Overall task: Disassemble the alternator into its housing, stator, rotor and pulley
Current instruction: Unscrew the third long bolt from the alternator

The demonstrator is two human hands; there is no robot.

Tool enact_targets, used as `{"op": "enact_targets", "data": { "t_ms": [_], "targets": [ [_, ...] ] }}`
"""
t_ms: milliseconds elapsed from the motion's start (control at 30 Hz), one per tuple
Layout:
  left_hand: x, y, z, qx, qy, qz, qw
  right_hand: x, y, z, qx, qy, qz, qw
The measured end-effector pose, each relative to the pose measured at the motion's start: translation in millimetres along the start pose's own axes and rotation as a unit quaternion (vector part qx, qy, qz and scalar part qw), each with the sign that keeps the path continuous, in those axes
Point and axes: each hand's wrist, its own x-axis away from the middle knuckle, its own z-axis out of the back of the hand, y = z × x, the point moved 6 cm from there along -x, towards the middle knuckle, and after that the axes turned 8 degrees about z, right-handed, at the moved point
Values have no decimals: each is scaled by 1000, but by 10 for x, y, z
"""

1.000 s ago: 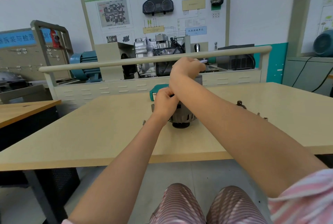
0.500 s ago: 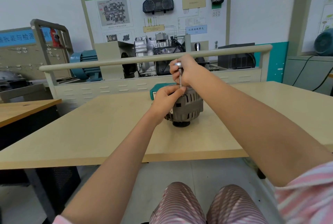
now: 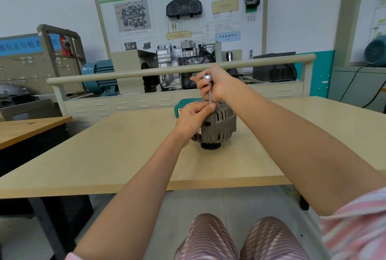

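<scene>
The alternator point(image 3: 217, 126) is standing upright near the middle of the counter point(image 3: 104, 155), resting on its dark pulley point(image 3: 210, 146) — a grey ribbed housing with slotted vents running round it. The right hand point(image 3: 217, 84) is curling its grip round a slim metal tool point(image 3: 209, 90), holding it upright with the tip down on the alternator's top. The left hand point(image 3: 193, 116) is pinching the tool's lower end, its grip also resting on the housing's top edge. A teal case point(image 3: 177, 109) is lying just behind. Compared with half a second ago, both hands are keeping the same posts — the tool is barely shifting.
</scene>
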Motion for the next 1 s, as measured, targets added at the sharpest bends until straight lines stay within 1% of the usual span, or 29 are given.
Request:
{"op": "enact_targets", "data": {
  "t_ms": [100,233,367,467,567,633,800,933,1000],
  "targets": [
    [-14,-8,-6,1,11,7,1000,1,-29,46,6,90,66,994],
    [-14,-20,-12,-8,24,6,1000,44,-64,158,-11,226,175,958],
    [-2,-32,-1,-6,39,12,999,70,-95,199,-49,297,259,918],
    [-18,-53,7,-2,47,16,999,118,-80,182,-36,336,286,897],
    [-38,-66,9,-10,53,16,998,141,-77,179,-65,342,304,887],
    [-43,-70,10,-6,52,13,999,140,-69,188,-60,341,293,891],
    [-29,-42,9,6,19,-2,1000,50,-64,154,-40,277,219,935],
    [-34,-42,-2,1,-7,3,1000,39,-49,148,-38,228,154,961],
    [-38,-46,-8,7,-14,4,1000,28,-46,140,-37,181,115,976]
  ]
}}
